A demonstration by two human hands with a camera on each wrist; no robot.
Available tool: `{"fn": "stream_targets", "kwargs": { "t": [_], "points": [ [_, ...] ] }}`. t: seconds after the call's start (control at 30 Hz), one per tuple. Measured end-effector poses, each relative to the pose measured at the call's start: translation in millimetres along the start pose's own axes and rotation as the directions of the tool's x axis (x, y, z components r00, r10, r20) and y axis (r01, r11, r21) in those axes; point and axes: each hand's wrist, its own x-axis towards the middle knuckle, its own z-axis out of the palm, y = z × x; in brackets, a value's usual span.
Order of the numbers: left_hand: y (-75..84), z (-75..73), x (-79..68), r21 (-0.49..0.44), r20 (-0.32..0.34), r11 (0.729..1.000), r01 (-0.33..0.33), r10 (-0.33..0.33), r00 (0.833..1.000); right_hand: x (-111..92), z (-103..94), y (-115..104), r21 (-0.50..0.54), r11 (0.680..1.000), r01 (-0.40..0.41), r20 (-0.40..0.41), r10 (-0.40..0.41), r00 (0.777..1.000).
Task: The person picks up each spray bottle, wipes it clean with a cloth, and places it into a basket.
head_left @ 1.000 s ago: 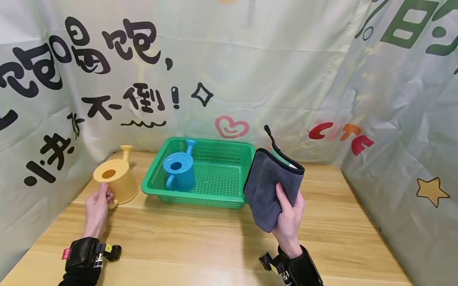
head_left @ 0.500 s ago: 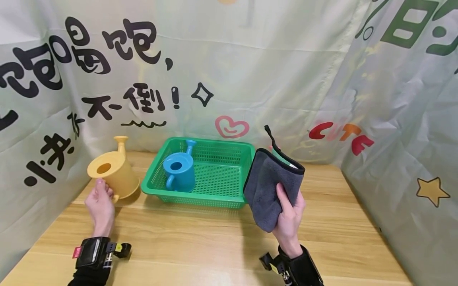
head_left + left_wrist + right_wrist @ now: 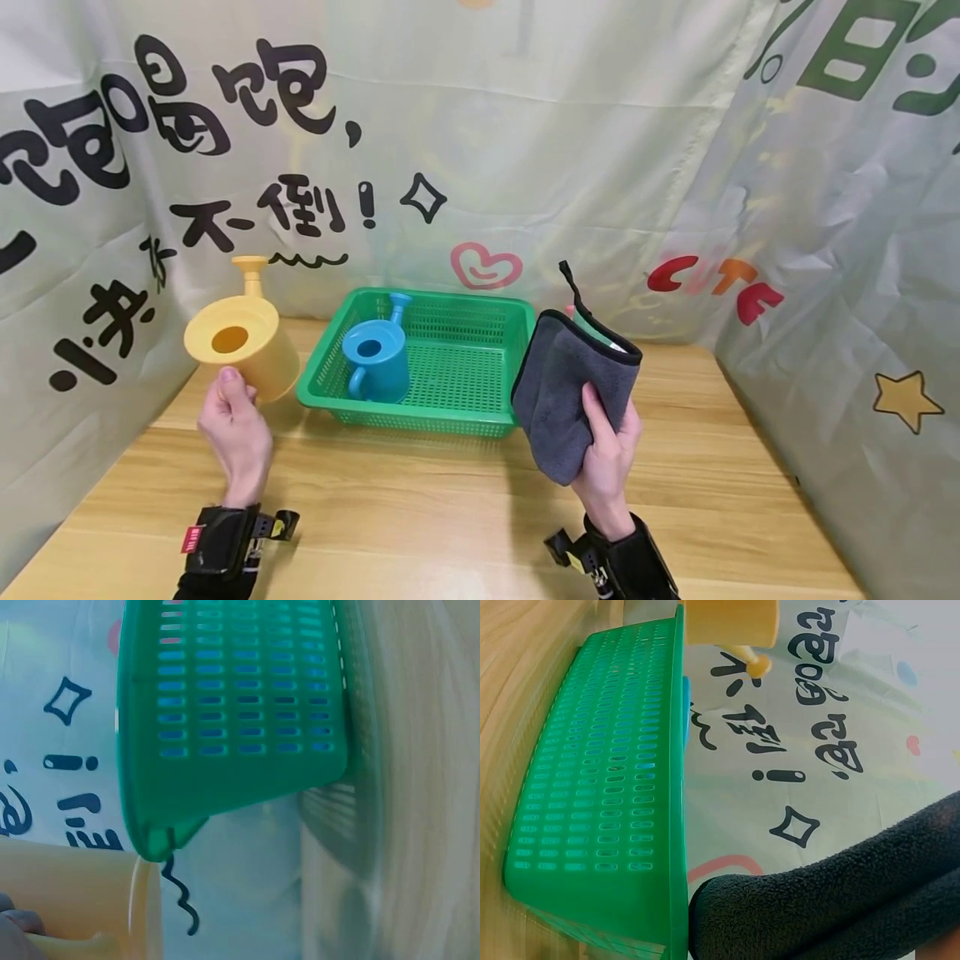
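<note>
In the head view my left hand (image 3: 238, 429) grips the handle of a yellow watering can (image 3: 258, 354), raised off the table left of a green basket (image 3: 450, 423). The left wrist view shows the can's body (image 3: 75, 889) level with the basket's rim. My right hand (image 3: 606, 467) holds a folded dark grey cloth (image 3: 562, 392) with black edging and a hanging loop, at the basket's right end. The thumb lies over the cloth; the other fingers are mostly hidden behind it. A blue watering can (image 3: 382, 362) stands upright in the left part of the basket.
The basket stands on a wooden table (image 3: 420, 517) near the back. A printed fabric curtain (image 3: 570, 150) encloses the table at the back and both sides. Behind the cloth, a small green and pink thing (image 3: 581, 321) shows partly.
My left hand has lifted the yellow watering can off the table and brought it slightly to the right. The right hand and cloth have stayed almost still.
</note>
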Motion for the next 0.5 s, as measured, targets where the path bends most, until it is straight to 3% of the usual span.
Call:
{"fn": "stream_targets", "kwargs": {
  "t": [0.2,0.5],
  "points": [
    [13.7,2.8,-8.7,-0.025,-0.026,0.990,-0.140,0.140,0.990,1,0.2,0,0.000,1.000,-0.003,-0.006,0.003,1.000],
    [42.9,13.6,-30.4,-0.164,0.002,0.952,-0.260,0.263,0.965,0,-0.7,0,0.019,1.000,0.006,0.004,-0.006,1.000]
  ]
}}
